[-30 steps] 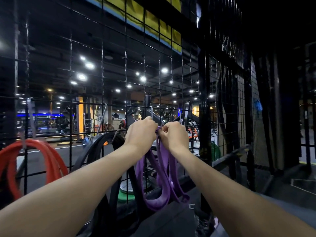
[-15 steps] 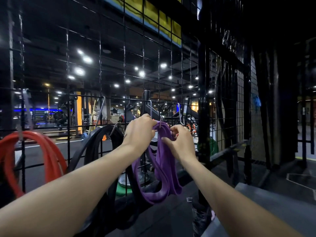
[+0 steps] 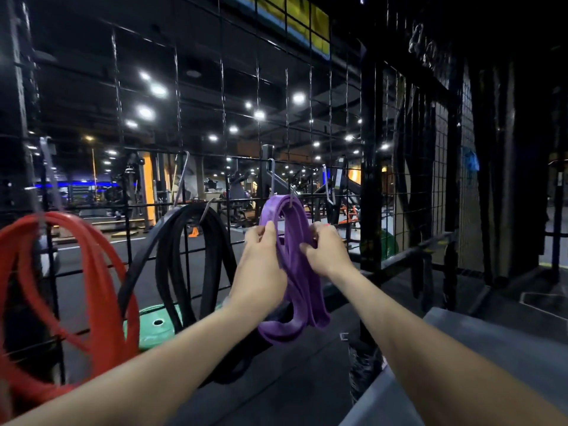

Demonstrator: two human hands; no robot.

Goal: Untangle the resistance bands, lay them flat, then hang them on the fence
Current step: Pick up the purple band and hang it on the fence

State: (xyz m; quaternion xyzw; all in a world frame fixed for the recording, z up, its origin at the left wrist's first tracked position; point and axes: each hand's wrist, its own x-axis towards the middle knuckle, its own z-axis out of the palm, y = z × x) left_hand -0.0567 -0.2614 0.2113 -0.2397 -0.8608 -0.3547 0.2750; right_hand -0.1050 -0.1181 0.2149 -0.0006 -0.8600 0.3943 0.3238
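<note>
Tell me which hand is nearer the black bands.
Left. The left hand sits just right of the black bands; the right hand is farther right, beyond the purple band.

The purple resistance band [image 3: 295, 265] hangs in several loops from a hook on the black wire fence [image 3: 221, 96], just right of the black bands [image 3: 172, 265] and red bands [image 3: 92, 278].

Your black wire fence [image 3: 221, 96] carries three looped bands on hooks: red [image 3: 92, 272], black [image 3: 172, 256], purple [image 3: 295, 241].
</note>
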